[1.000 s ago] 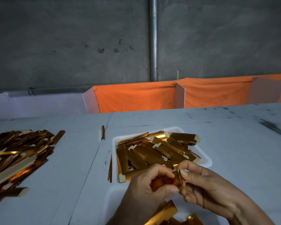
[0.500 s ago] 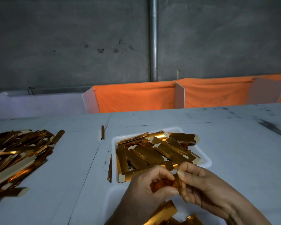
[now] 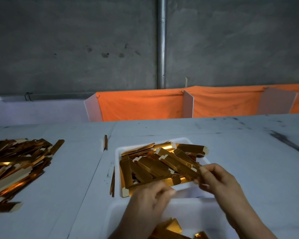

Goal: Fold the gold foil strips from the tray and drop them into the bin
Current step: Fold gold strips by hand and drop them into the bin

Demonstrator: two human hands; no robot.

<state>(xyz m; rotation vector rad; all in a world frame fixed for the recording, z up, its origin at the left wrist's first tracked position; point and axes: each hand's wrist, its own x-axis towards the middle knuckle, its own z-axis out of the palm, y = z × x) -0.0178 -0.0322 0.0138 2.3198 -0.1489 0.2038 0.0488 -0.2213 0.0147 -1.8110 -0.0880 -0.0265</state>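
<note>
A tray (image 3: pixel 118 152) of strips (image 3: pixel 155 163) is set mid-table (image 3: pixel 240 152). A bin (image 3: pixel 114 211) lies before it. A loose strip pile (image 3: pixel 16 166) lies left.

Gold foil strips (image 3: pixel 155 163), glossy and mirror-like with pale paper-like ends, are heaped in a smooth white plastic tray (image 3: pixel 117 169). A matt, scuffed pale table (image 3: pixel 248 152) is seen beneath. Behind, creased orange cloth (image 3: pixel 141 106), a dull metal pipe (image 3: pixel 161 42) and a rough, stained concrete wall (image 3: pixel 76 40) are shown.
</note>
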